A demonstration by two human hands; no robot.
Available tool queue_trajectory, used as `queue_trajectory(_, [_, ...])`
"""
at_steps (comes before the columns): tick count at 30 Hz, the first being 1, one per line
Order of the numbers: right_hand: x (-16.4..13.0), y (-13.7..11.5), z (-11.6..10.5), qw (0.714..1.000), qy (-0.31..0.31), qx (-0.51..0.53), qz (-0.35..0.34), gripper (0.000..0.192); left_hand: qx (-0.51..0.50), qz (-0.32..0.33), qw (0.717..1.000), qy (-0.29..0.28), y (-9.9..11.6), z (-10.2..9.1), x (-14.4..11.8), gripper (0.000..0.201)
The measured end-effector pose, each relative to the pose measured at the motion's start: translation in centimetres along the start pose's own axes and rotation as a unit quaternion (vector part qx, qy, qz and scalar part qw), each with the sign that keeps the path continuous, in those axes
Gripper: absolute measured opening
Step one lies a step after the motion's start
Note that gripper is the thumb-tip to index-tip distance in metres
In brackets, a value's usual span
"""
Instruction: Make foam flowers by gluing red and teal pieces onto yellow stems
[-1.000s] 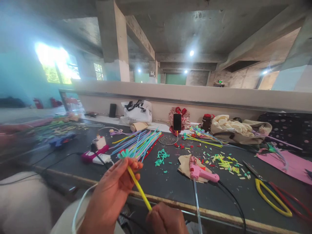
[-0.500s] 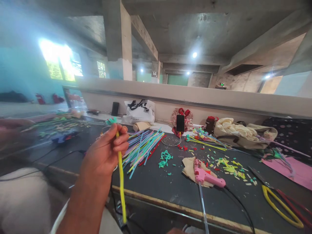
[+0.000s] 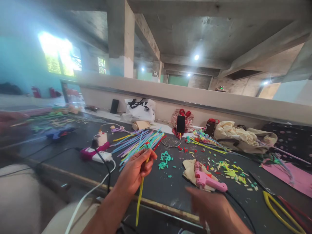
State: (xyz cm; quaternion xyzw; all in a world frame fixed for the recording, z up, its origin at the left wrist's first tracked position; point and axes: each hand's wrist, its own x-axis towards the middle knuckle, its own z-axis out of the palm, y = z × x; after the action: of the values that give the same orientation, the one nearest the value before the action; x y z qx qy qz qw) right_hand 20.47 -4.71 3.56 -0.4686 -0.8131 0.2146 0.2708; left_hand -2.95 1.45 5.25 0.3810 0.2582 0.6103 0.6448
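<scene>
My left hand [image 3: 136,167] pinches a yellow pipe cleaner [image 3: 139,203] near its top, over the table's front edge. Small teal and red pieces [image 3: 147,145] sit at the upper end, above my fingertips. The stem hangs down below my fist. My right hand [image 3: 209,204] is smeared by motion, low in the view, just in front of a pink glue gun [image 3: 211,182]. Whether its fingers hold anything cannot be made out. The glue gun lies on a piece of brown card [image 3: 188,167]. Behind my left hand lies a bundle of coloured pipe cleaners [image 3: 136,139].
Teal cut pieces [image 3: 165,159] and yellow ones [image 3: 230,169] are scattered on the dark table. Scissors [image 3: 275,208] lie at the right by pink paper [image 3: 290,174]. A phone [image 3: 180,124] leans at the back. A power strip [image 3: 91,152] with cables stands at left.
My left hand has moved right and down with the yellow pipe cleaner; red now shows at its teal top. My right hand has come in from below, in front of the glue gun.
</scene>
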Motion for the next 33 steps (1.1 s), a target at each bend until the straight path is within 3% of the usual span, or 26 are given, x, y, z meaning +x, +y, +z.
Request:
queue_trajectory(2, [3.1, 0.3, -0.7, 1.0, 0.003, 0.009, 0.016, 0.033, -0.01, -0.008, 1.0, 0.013, -0.5, -0.5, 0.5, 0.013])
queue_trajectory(4, [6.0, 0.3, -0.7, 0.998, -0.009, 0.033, 0.046, 0.03, -0.009, -0.022, 0.999, 0.026, -1.3, -0.7, 0.8, 0.013])
queue_trajectory(7, [9.1, 0.1, 0.2, 0.973, -0.029, 0.195, 0.116, 0.03, 0.004, -0.041, 0.999, 0.022, -2.2, -0.7, 0.7, 0.015])
queue_trajectory(10, [10.6, 0.3, 1.0, 0.877, -0.069, 0.441, 0.181, 0.045, 0.02, -0.054, 0.998, 0.01, -2.7, -0.4, 0.3, 0.014])
queue_trajectory(12, [10.9, 0.6, 1.1, 0.809, -0.09, 0.542, 0.208, 0.051, 0.026, -0.059, 0.998, 0.011, -2.8, -0.3, 0.1, 0.014])
queue_trajectory(14, [10.9, 0.9, 1.0, 0.774, -0.096, 0.588, 0.217, 0.054, 0.028, -0.057, 0.998, 0.012, -2.8, -0.2, 0.1, 0.014])
queue_trajectory(16, [10.8, 1.0, 0.8, 0.761, -0.098, 0.604, 0.216, 0.051, 0.028, -0.052, 0.998, 0.009, -2.9, -0.2, 0.2, 0.014])
queue_trajectory(20, [9.9, 1.0, 0.8, 0.783, -0.097, 0.582, 0.198, 0.025, 0.041, -0.046, 0.998, -0.004, -3.4, -0.3, 0.5, 0.015])
queue_trajectory(26, [7.4, -0.1, 2.4, 0.855, -0.149, 0.469, 0.166, 0.019, 0.088, -0.041, 0.995, -0.009, -3.6, -0.3, 0.4, 0.02])
queue_trajectory(30, [5.5, -1.0, 4.2, 0.91, -0.188, 0.317, 0.192, 0.008, 0.121, -0.053, 0.991, -0.005, -3.5, -0.3, 0.2, 0.022])
queue_trajectory(33, [4.5, -1.3, 4.9, 0.959, -0.178, 0.172, 0.136, 0.017, 0.128, -0.045, 0.991, 0.002, -3.4, -0.3, 0.1, 0.022])
